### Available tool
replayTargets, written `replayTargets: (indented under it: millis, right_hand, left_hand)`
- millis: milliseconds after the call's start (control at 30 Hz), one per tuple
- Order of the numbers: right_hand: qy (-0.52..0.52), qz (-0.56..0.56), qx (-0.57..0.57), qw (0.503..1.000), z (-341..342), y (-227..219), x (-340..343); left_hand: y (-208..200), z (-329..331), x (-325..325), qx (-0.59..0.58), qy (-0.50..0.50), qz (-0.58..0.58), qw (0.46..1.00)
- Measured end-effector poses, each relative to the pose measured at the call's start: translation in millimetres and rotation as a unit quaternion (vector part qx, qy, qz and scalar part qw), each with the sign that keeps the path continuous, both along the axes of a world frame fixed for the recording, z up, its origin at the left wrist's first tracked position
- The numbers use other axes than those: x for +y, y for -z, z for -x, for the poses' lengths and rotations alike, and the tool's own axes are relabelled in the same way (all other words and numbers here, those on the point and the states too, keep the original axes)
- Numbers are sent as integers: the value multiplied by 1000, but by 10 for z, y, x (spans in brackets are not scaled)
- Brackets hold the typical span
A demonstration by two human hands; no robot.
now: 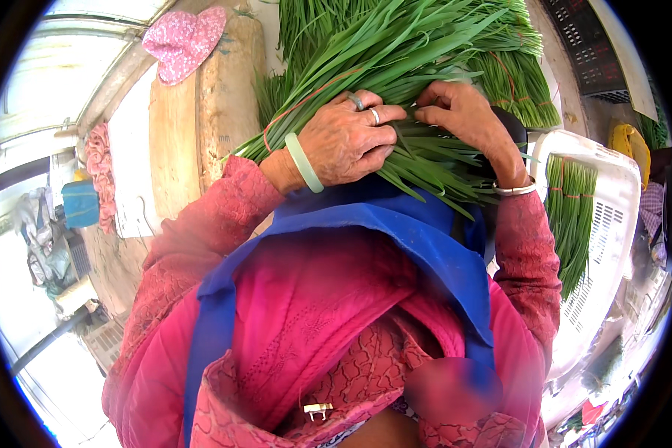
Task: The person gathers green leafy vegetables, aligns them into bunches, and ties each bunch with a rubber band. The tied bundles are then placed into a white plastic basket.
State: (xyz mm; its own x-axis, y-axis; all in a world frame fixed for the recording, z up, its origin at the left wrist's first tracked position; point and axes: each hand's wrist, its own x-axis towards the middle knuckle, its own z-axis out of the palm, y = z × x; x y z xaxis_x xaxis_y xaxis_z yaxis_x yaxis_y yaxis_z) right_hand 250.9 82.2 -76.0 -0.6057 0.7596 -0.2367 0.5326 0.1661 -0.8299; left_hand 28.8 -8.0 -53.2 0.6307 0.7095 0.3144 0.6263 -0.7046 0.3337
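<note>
A large loose bunch of long, flat green leaves, which look like garlic chives, lies across my lap and the pile in front of me. My left hand, with two rings and a pale green bangle, rests on the bunch with its fingers curled over the leaves. A red band runs across the leaves beside it. My right hand, with a silver bangle, has its thumb and fingers pinched on leaves just right of my left fingertips. Its fingertips are partly hidden. Leaf tips hang over my blue apron.
Banded chive bundles lie at the far right. A white plastic crate on my right holds another banded bundle. Wooden boards and a pink sequined hat are at the far left. A black crate stands beyond the bundles.
</note>
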Motion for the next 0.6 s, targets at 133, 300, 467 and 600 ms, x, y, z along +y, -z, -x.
replayTargets:
  millis: [133, 300, 467, 600]
  right_hand:
    - [-17, -31, 10, 999, 2, -51, -5]
    - [-27, -254, -117, 960, 136, -72, -189]
    - [32, -223, -128, 966, 204, 121, -341]
    - [128, -109, 100, 981, 61, 682, -153]
  left_hand:
    - [-27, -6, 46, 4, 3, -3, 1000]
    - [-134, -64, 52, 28, -9, 30, 999]
    - [-386, -166, -148, -117, -25, 56, 991]
    - [-768, 4, -67, -105, -151, -2, 983]
